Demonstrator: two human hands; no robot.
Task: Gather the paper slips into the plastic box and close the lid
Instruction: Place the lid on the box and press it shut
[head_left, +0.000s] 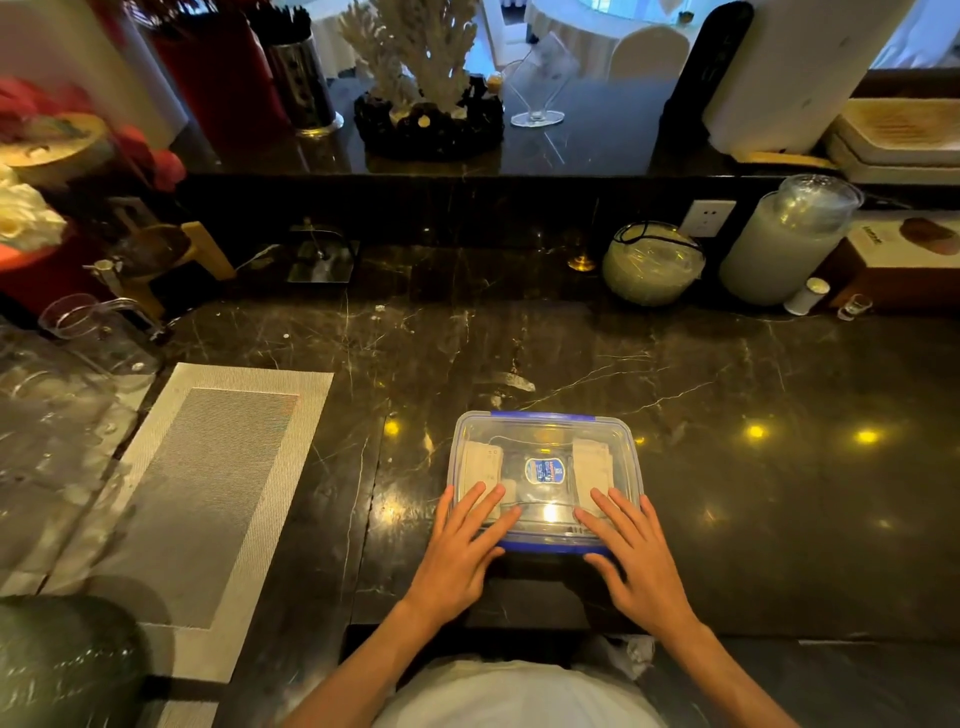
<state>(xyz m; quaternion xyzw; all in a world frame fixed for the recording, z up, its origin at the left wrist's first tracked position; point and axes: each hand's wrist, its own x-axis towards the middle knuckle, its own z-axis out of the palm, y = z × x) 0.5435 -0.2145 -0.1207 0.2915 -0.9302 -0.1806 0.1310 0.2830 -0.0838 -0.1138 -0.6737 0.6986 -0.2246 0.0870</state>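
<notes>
A clear plastic box (545, 431) with blue clips stands on the dark marble counter in front of me, its transparent lid (543, 452) lying on top. Through the lid I see paper slips (592, 462) stacked at the right and more at the left, with a blue label between them. My left hand (462, 551) lies flat on the lid's near left corner, fingers spread. My right hand (631, 556) lies flat on the near right corner, its thumb at the front blue clip (550, 546). Neither hand holds anything.
A woven grey placemat (208, 493) lies to the left. Clear glassware (78, 374) crowds the far left. A wrapped bowl (652, 262) and a tall lidded jar (784, 239) stand at the back right. A coral ornament (426, 78) sits on the raised ledge.
</notes>
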